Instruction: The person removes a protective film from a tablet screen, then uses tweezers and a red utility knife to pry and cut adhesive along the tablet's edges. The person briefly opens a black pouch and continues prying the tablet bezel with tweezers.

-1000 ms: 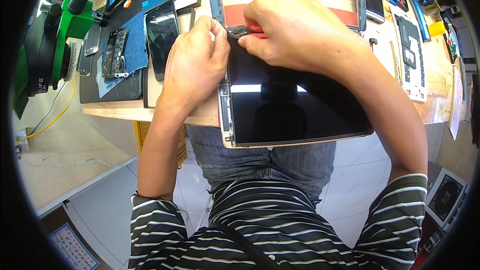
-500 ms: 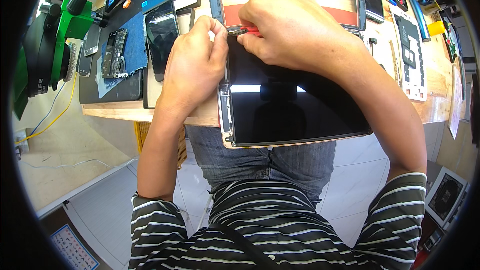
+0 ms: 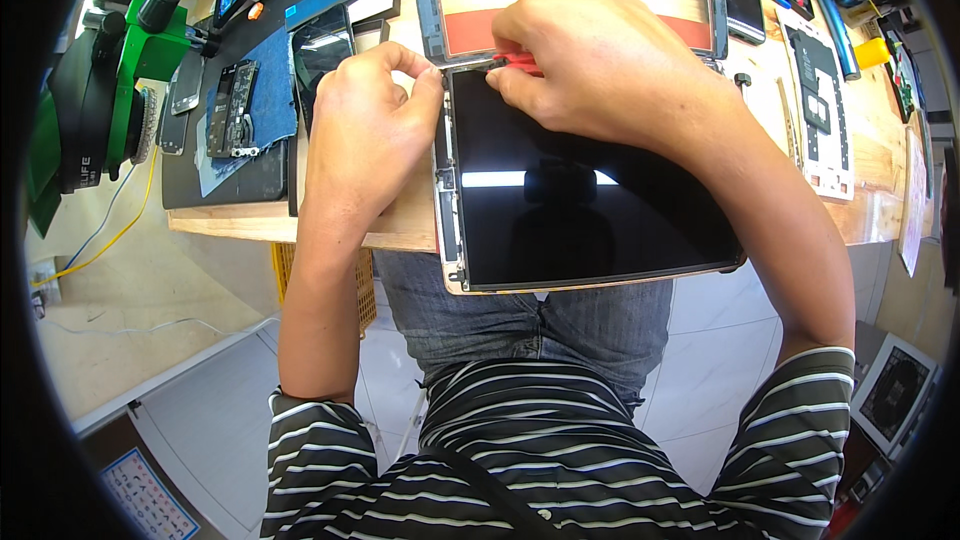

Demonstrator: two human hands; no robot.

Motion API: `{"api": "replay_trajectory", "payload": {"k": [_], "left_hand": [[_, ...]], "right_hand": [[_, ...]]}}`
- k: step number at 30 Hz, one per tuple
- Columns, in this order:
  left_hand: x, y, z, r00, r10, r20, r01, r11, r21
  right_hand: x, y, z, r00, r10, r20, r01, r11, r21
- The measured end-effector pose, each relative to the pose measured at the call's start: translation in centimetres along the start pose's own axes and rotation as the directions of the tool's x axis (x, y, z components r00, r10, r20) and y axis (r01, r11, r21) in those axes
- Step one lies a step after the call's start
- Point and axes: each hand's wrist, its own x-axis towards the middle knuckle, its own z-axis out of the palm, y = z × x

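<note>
A dark tablet screen panel (image 3: 585, 195) lay half off the wooden bench edge (image 3: 250, 222) over the person's lap, thin, glassy and probably fragile, best held by its rim. The left hand (image 3: 365, 130) curled against its upper left corner, fingers pressed there. Beyond, the right hand (image 3: 600, 55) pinched a red pry tool (image 3: 515, 62) at the panel's far edge.

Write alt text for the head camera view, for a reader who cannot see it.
A person's right hand holds a small red tool at the top edge of a dark tablet screen, while the left hand steadies its left side. The tablet overhangs a cluttered wooden workbench, above the person's lap.
</note>
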Motion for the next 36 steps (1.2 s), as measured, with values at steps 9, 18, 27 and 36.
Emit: {"api": "replay_trajectory", "payload": {"k": [9,18,27,36], "left_hand": [[0.8,0.6,0.1,0.998,-0.051,0.040,0.049,0.998,0.050],[0.7,-0.3,1.1,0.998,0.055,0.019,-0.057,0.995,0.086],[0.3,-0.8,1.8,0.996,0.086,0.009,-0.086,0.995,0.043],[0.4,-0.7,1.7,0.997,0.078,0.023,-0.080,0.995,0.053]], "right_hand": [[-0.2,-0.1,-0.6,0.999,0.033,0.042,-0.034,0.999,0.002],[-0.4,0.0,-0.4,1.000,0.001,-0.020,-0.001,1.000,0.010],[0.4,-0.4,0.2,0.998,-0.061,-0.030,0.061,0.998,0.014],[0.6,-0.4,0.8,0.994,-0.064,-0.085,0.064,0.998,-0.003]]}}
